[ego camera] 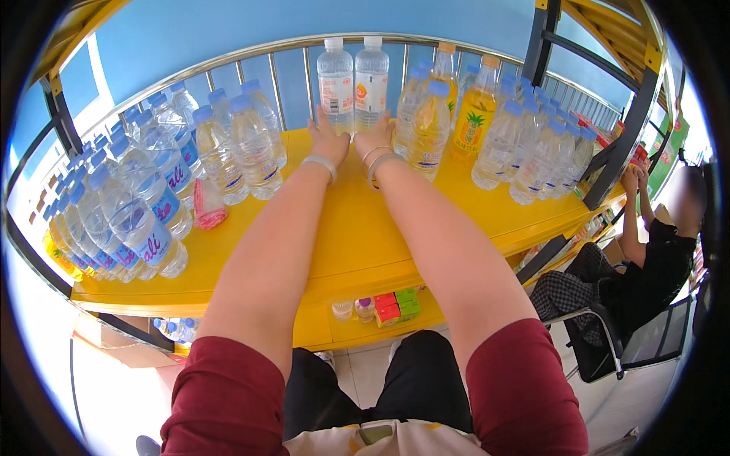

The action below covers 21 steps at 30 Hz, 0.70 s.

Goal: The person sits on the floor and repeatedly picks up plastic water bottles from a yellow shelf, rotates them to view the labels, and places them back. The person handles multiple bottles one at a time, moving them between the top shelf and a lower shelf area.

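Two clear plastic bottles with white caps stand side by side at the back of the yellow shelf [353,228]. My left hand [329,142] is on the lower part of the left white-capped bottle [335,80], fingers along its outer side and thumb in front. On the right white-capped bottle [372,80], my right hand [373,139] grips low in the same way. Both bottles are upright and hold clear liquid; their labels bear writing. My hands partly hide their bases. A blue-capped bottle [432,131] with yellowish contents stands just right of my right hand.
Rows of blue-capped water bottles [137,222] fill the left side, beside a crumpled pink-and-white wrapper [208,208]. Pineapple drink bottles [473,117] and more blue-capped bottles [496,148] stand right. A metal rail [274,85] runs behind. A person [650,268] sits at the right, reaching toward shelves.
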Motion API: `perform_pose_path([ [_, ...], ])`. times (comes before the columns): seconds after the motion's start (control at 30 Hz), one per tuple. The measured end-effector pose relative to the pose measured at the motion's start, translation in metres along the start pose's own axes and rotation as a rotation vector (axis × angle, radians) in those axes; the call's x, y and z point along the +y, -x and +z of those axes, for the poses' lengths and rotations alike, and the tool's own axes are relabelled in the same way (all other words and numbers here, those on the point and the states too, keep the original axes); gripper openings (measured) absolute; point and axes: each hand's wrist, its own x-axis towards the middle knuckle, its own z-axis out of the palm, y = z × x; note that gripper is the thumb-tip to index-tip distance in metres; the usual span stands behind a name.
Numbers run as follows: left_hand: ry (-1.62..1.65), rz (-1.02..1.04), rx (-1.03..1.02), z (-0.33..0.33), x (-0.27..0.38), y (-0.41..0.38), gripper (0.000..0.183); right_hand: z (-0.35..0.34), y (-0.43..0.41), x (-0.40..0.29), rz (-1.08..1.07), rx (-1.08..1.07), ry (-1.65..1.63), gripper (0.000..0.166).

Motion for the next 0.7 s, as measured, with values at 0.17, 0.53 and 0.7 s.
perform_pose_path([
  [0.17,-0.055,0.200,0.000,0.000,-0.016,-0.001,0.086,0.006,-0.017,0.018,-0.094,-0.088,-0.083,0.090],
  [0.53,0.102,-0.035,-0.050,-0.009,-0.017,-0.004,0.088,0.002,-0.007,0.019,-0.092,-0.035,0.024,0.089],
  [0.7,-0.002,0.017,-0.038,-0.012,-0.019,-0.007,0.083,0.005,-0.009,0.025,-0.179,-0.100,-0.301,0.084],
])
